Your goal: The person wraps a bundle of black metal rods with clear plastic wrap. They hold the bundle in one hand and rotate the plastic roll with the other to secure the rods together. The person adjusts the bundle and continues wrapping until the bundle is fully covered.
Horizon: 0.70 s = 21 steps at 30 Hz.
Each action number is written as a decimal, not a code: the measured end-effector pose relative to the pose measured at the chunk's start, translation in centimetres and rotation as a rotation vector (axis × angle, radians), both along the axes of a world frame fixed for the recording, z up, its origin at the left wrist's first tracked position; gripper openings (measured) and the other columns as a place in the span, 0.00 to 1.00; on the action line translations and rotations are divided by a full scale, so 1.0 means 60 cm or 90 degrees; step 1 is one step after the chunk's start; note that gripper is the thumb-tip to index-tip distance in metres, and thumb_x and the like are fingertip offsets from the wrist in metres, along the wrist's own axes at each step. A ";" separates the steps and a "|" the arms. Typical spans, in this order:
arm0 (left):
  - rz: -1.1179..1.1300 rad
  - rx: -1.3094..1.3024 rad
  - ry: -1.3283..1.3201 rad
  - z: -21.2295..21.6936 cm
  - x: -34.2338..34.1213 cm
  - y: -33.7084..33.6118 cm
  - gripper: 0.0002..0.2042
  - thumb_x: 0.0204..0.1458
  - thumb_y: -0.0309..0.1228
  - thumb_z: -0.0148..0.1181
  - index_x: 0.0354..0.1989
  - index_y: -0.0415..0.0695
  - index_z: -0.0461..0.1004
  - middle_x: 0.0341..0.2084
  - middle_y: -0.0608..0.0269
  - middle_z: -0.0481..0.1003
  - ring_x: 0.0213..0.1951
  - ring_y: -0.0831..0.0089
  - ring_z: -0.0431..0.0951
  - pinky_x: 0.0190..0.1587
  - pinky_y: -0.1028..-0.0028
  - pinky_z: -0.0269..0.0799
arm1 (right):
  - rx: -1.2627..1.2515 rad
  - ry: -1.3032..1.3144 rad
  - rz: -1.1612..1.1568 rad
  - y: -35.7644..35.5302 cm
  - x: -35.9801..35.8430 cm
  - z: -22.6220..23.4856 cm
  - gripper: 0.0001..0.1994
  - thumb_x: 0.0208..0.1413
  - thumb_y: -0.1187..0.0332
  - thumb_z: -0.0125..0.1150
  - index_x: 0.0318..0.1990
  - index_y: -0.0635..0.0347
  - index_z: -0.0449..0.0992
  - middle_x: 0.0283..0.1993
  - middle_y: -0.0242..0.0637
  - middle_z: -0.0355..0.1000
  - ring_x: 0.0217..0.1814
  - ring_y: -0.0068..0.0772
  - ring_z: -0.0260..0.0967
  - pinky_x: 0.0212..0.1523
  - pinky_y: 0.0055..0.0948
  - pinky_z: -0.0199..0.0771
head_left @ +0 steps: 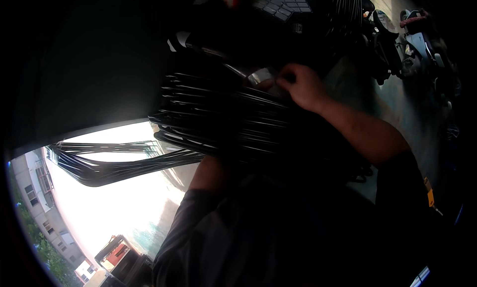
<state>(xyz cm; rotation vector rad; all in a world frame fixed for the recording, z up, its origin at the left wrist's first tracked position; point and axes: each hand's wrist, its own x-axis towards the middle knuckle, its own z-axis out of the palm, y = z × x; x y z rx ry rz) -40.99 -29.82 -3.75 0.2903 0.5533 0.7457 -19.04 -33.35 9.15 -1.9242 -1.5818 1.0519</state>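
Beyond the floor's left edge: pale building (31, 192) with dark windows; green foliage (49, 257) below. Next, floor (109, 207), bright nearly to white. Over it: long loop of black strands (94, 177), narrowing rightward to the bundle. Near the lower left: open-topped box (119, 253), dark, reddish contents. Then left forearm (210, 174), dark sleeve pushed back, running up to the bundle's lower edge; left hand hidden, openness and hold impossible to tell. At centre: bundle of slender black strands (198, 102), lying roughly crosswise in stacked rows; support beneath lost in shadow. At the bundle's upper edge: shiny translucent band (260, 77). Above: pale gridded panel (283, 5). Just right of the band: right hand (304, 87), fingers curled, thumb and forefinger close together; grip on the band too dark to tell. Upper right: upright black strands (345, 11); wheeled machines (417, 41). Lower right: orange-yellow tag (428, 192).
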 end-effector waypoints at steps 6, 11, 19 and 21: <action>0.137 0.093 0.187 -0.047 -0.194 -0.178 0.28 0.54 0.32 0.75 0.64 0.41 0.74 0.54 0.56 0.80 0.58 0.63 0.81 0.61 0.60 0.79 | -0.020 0.069 0.086 0.017 0.000 -0.040 0.15 0.68 0.57 0.67 0.51 0.60 0.85 0.49 0.44 0.85 0.53 0.40 0.82 0.57 0.39 0.79; -0.394 0.344 0.818 0.282 -0.342 -0.222 0.41 0.40 0.27 0.78 0.69 0.38 0.72 0.57 0.51 0.81 0.61 0.56 0.81 0.62 0.58 0.78 | -0.057 0.123 0.060 0.011 0.004 -0.003 0.16 0.70 0.57 0.65 0.53 0.59 0.84 0.50 0.39 0.84 0.52 0.35 0.81 0.58 0.36 0.79; -0.144 0.807 0.714 0.473 -0.194 -0.083 0.44 0.35 0.19 0.78 0.69 0.43 0.73 0.53 0.53 0.82 0.51 0.61 0.86 0.54 0.62 0.84 | 0.049 0.440 0.173 -0.002 -0.002 0.016 0.14 0.73 0.61 0.63 0.58 0.58 0.80 0.53 0.34 0.82 0.59 0.29 0.78 0.63 0.35 0.78; -0.189 0.934 0.718 0.433 -0.122 -0.040 0.46 0.40 0.20 0.79 0.74 0.44 0.66 0.55 0.51 0.81 0.52 0.59 0.86 0.54 0.63 0.84 | 0.075 0.534 0.214 -0.002 0.003 0.023 0.17 0.74 0.59 0.63 0.61 0.59 0.78 0.56 0.35 0.80 0.62 0.29 0.77 0.64 0.35 0.77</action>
